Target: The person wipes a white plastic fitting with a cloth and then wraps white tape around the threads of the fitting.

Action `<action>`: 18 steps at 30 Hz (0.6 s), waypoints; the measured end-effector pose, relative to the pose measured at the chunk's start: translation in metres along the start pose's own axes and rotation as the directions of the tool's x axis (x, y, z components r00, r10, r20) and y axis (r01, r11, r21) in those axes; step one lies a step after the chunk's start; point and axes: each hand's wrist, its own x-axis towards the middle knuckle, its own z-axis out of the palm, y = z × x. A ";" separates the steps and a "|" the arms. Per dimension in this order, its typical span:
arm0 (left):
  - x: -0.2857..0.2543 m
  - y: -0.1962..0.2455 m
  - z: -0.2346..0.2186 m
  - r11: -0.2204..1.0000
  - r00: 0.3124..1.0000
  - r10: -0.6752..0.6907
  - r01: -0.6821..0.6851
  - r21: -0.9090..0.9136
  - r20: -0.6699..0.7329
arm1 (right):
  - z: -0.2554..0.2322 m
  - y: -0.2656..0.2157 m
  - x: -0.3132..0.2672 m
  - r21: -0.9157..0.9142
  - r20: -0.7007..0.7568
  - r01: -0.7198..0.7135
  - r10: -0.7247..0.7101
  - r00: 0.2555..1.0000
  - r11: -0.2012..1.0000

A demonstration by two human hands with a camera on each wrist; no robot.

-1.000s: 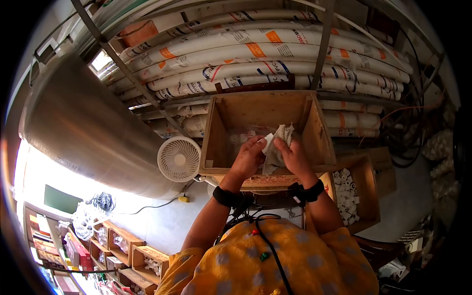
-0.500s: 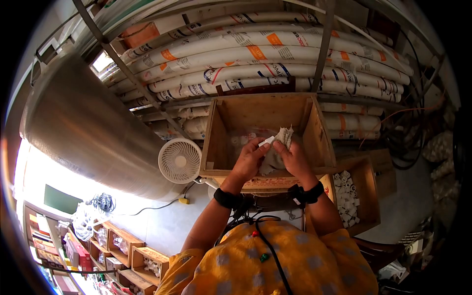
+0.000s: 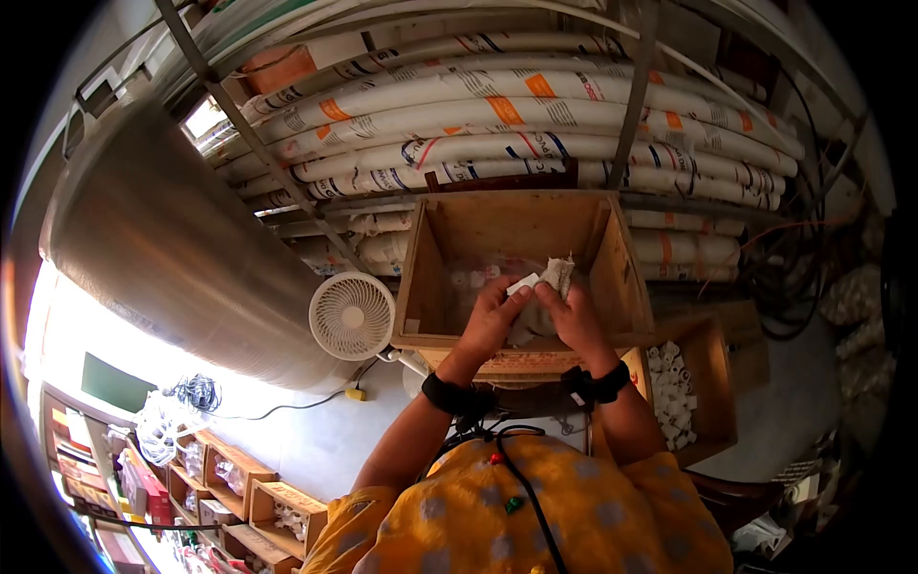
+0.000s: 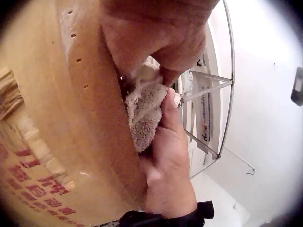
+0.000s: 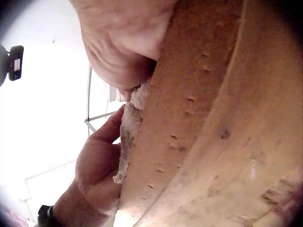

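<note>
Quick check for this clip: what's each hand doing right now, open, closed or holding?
Left hand: closed, fingers holding a small white piece.
Right hand: closed, fingers holding a greyish cloth.

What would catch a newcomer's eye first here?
Probably the long printed white pipes stacked across the back of the head view, then the big dull cylinder at its left. In the middle, at an open wooden box, the person's left grip pinches a small white piece and the right grip holds a rough cloth.
</note>
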 end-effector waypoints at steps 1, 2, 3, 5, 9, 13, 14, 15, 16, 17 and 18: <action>0.000 -0.002 0.000 0.999 0.999 0.037 -0.037 0.027 -0.006 | 0.000 0.000 0.000 0.021 -0.022 0.003 -0.003 1.000 1.000; -0.001 -0.003 -0.001 0.997 0.999 0.040 -0.039 0.060 -0.009 | -0.001 0.001 0.000 -0.004 -0.010 -0.005 0.005 1.000 1.000; -0.005 0.005 0.001 0.995 0.999 0.043 -0.042 0.094 -0.012 | -0.003 0.005 0.001 -0.029 0.001 -0.012 0.012 1.000 1.000; -0.007 0.009 0.003 0.987 0.994 0.101 -0.096 0.132 -0.033 | -0.004 0.004 0.000 -0.039 0.027 -0.037 0.039 0.999 0.999; -0.005 0.002 0.004 0.962 0.969 0.223 -0.202 0.186 -0.104 | 0.000 -0.005 0.000 -0.065 0.082 0.020 -0.014 0.997 0.998; -0.002 -0.003 -0.002 0.973 0.988 0.144 -0.132 0.190 -0.051 | 0.001 0.000 0.000 0.009 0.078 -0.012 0.011 0.997 1.000; -0.003 -0.003 -0.002 0.966 0.987 0.159 -0.152 0.209 -0.021 | 0.000 0.000 0.000 -0.024 0.059 -0.034 0.035 0.998 0.999; -0.003 0.000 -0.001 0.959 0.985 0.175 -0.173 0.227 0.009 | -0.001 0.000 0.000 -0.057 0.040 -0.056 0.058 0.998 0.997; -0.004 0.003 0.001 0.950 0.981 0.191 -0.195 0.244 0.040 | -0.002 -0.001 0.000 -0.090 0.020 -0.077 0.079 0.997 0.993; -0.004 0.006 0.001 0.939 0.978 0.206 -0.210 0.272 0.045 | -0.003 -0.004 -0.001 -0.105 0.013 -0.074 0.075 0.997 0.992; -0.004 0.010 0.000 0.927 0.974 0.220 -0.225 0.299 0.049 | -0.003 -0.007 -0.002 -0.120 0.007 -0.070 0.071 0.997 0.990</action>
